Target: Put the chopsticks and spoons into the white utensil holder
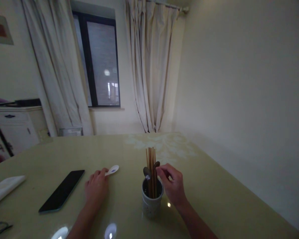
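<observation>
A white spoon (114, 170) with a small blue mark lies low over the table, its bowl pointing away to the right. My left hand (97, 186) rests on the tabletop with its fingers closed on the spoon's handle, which is hidden under them. A pale patterned cup (151, 205) stands upright to the right, holding several wooden chopsticks (151, 176) and a dark spoon (147, 172). Beside the cup's rim, my right hand (173, 182) pinches a second dark spoon (156, 164) just below its bowl; its lower part is inside the cup.
A black phone or tablet (62, 191) lies left of my left hand. Farther left are a white packet-like object (5, 188) and a dark cord or strap (0, 226). The glossy table (114, 149) meets a wall (244, 99) along its right side.
</observation>
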`<state>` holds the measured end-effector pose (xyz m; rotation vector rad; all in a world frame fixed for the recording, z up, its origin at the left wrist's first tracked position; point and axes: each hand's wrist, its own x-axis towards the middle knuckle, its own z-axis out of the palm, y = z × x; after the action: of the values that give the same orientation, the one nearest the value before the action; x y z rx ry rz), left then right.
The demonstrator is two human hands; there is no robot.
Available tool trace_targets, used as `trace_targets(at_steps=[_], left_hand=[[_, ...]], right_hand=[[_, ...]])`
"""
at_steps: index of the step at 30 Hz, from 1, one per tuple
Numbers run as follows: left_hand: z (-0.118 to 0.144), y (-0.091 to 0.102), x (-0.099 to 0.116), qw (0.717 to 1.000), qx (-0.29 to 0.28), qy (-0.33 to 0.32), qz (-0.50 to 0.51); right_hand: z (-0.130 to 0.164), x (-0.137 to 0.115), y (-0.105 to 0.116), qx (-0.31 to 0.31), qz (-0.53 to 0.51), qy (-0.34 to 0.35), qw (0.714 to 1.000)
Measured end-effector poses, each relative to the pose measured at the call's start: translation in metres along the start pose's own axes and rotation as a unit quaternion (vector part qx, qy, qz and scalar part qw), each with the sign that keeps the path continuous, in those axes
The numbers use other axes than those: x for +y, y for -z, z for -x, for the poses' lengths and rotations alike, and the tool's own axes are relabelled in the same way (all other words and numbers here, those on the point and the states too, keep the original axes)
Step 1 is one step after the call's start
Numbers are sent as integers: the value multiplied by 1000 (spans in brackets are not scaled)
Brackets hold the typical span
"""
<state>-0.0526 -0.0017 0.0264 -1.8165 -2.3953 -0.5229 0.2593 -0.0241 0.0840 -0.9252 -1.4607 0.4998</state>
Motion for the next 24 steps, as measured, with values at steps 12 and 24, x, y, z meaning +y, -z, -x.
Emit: trace_targets(at_steps=[12, 24], left_hand=[[25, -15, 78, 892, -8, -187, 412], [49, 8, 94, 790, -114, -129, 588]], right_hand=[[-1, 66, -29, -94, -169, -251, 948], [-30, 40, 19, 186, -77, -105, 974]])
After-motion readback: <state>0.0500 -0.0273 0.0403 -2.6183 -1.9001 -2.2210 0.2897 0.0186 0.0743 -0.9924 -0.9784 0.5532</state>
